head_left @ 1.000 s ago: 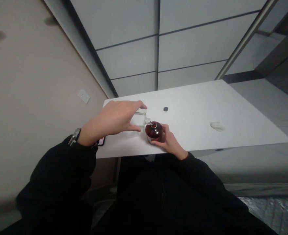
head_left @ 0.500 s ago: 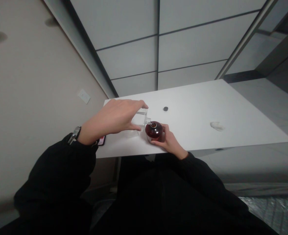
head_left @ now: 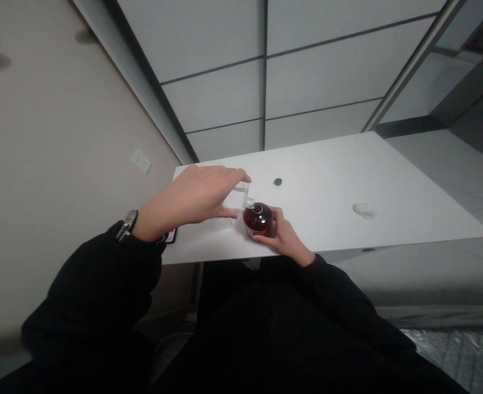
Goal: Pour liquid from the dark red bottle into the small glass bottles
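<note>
My left hand [head_left: 202,194] grips a clear square glass bottle [head_left: 238,200] between thumb and fingers. That bottle is tipped on its side, its neck pointing right, right at the mouth of a round dark-red bottle [head_left: 258,220]. Around the red bottle's right side my right hand [head_left: 283,234] is closed, the thumb in front. The red bottle stands roughly upright at the front part of the white table [head_left: 319,175]. Whether liquid is flowing between the two is too small to tell. Part of the clear bottle is hidden behind my left fingers.
A small dark cap [head_left: 278,181] lies on the table beyond the bottles. Farther right lies a crumpled whitish piece [head_left: 364,210], perhaps tissue. A phone [head_left: 171,236] shows partly under my left wrist. The wall with a socket [head_left: 141,161] is close on the left.
The clear bottle and my left hand have shifted very slightly to the right. My right hand and the red bottle stay in place.
</note>
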A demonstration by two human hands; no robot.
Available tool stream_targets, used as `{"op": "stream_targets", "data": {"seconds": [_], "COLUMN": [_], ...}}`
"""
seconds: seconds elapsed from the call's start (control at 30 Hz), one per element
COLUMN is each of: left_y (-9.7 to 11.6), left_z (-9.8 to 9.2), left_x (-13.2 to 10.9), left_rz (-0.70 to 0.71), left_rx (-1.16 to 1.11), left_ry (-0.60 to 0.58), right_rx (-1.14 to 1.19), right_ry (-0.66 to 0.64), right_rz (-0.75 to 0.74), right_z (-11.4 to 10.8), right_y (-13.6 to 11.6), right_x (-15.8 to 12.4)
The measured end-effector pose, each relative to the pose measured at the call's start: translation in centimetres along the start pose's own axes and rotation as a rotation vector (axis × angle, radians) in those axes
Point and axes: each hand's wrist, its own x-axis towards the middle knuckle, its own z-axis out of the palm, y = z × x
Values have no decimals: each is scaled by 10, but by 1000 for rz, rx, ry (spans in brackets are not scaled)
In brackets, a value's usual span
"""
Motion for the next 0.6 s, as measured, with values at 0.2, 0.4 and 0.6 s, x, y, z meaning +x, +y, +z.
{"op": "stream_targets", "data": {"seconds": [0.2,0.4,0.6], "left_y": [4,2,3], "left_z": [-3,0,-2], "left_x": [1,2,3], "left_rz": [18,44,38], "left_rx": [3,8,11], "left_ry": [-18,-3,-18], "right_rx": [6,9,11], "right_ry": [-6,3,-5], "right_rz": [1,-7,4], "right_z": [-1,0,0], "right_y": [-3,-2,-2], "right_x": [0,0,0]}}
